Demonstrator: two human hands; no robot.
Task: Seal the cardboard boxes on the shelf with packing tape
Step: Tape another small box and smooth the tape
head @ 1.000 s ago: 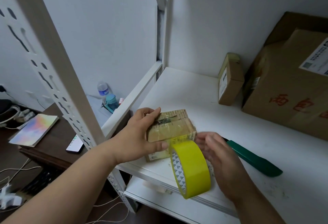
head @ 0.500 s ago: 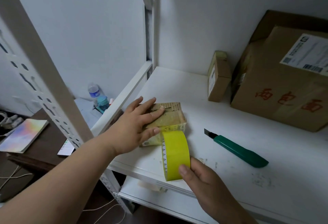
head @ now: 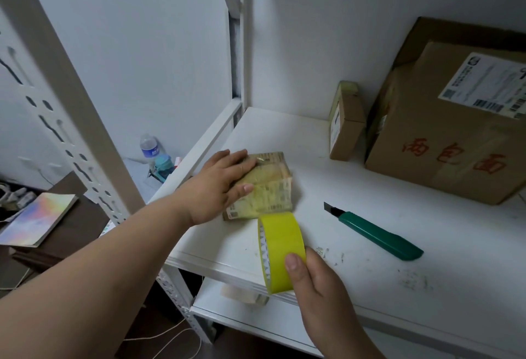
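White shelf (head: 370, 216): front edge runs lower L to lower R, back edge meets wall. Big cardboard box (head: 444, 142) sits at back R w/ shipping label on top, red characters on front; bare shelf in front of it. Slim box (head: 345, 128) stands on its side just beside it, near the back wall. Small box (head: 267, 185), wrapped in clear tape, sits near the L edge of shelf, close to the upright post (head: 71, 96). L hand (head: 225, 185) lies flat on it, fingers straight & spread over top, thumb on the front face. Green box cutter (head: 375, 233), blade out, lies apart to the R of small box, open shelf around it. Yellow tape roll (head: 280, 250) stands on edge at shelf front, touching small box's front bottom corner; R hand (head: 318, 281) pinches it, thumb on outer face. Box contents not visible.
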